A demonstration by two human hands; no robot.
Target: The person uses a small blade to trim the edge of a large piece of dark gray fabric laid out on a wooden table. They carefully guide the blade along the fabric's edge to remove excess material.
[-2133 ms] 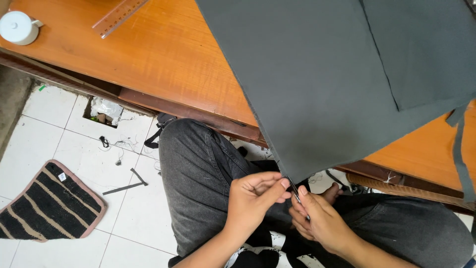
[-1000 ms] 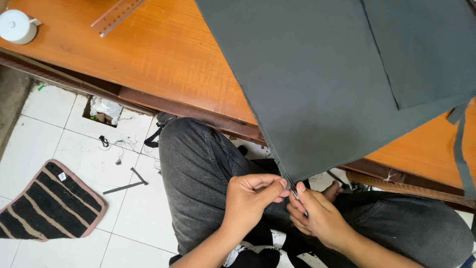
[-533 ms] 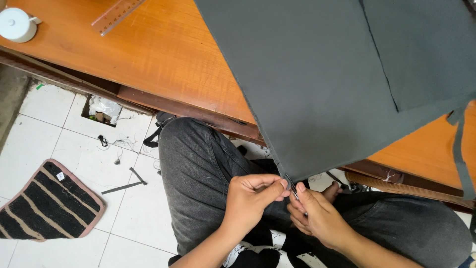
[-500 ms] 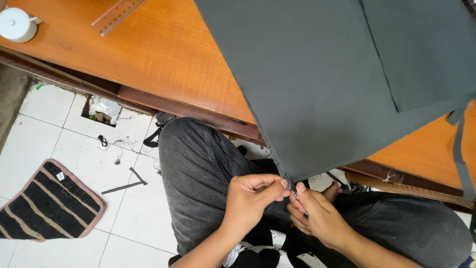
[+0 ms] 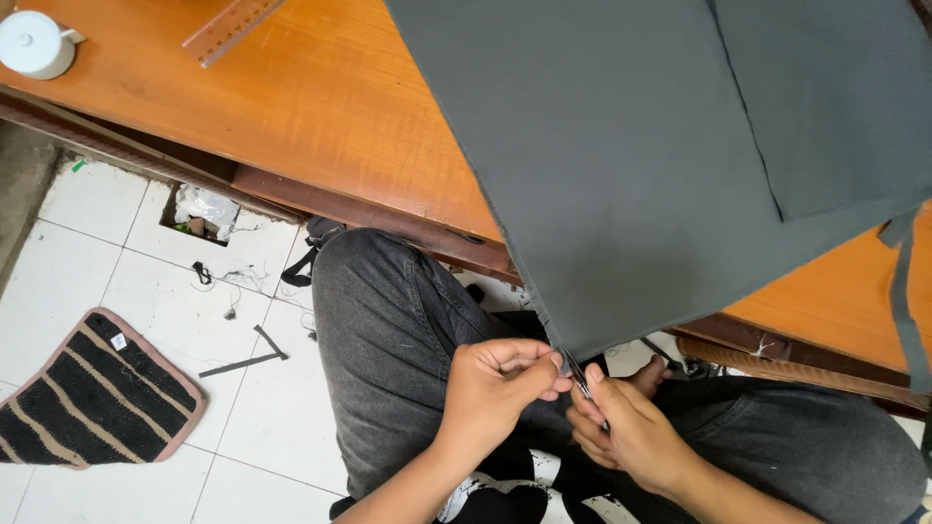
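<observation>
The left hand (image 5: 500, 388) pinches the lowest corner of the grey cloth (image 5: 631, 165), which hangs off the near edge of the wooden table (image 5: 320, 107). The right hand (image 5: 631, 432) is closed on a small metal tool (image 5: 580, 380) touching that corner. Both hands meet above the lap. A striped mat (image 5: 87, 403) lies on the floor, far left.

your worktop (image 5: 320, 107) crosses the top of the frame, a cup (image 5: 35, 43) at upper left, a ruler (image 5: 233, 27) right of it. fabric (image 5: 660, 165) hangs off its edge toward lower centre. a mat (image 5: 87, 403) lies on the floor, lower left.
</observation>
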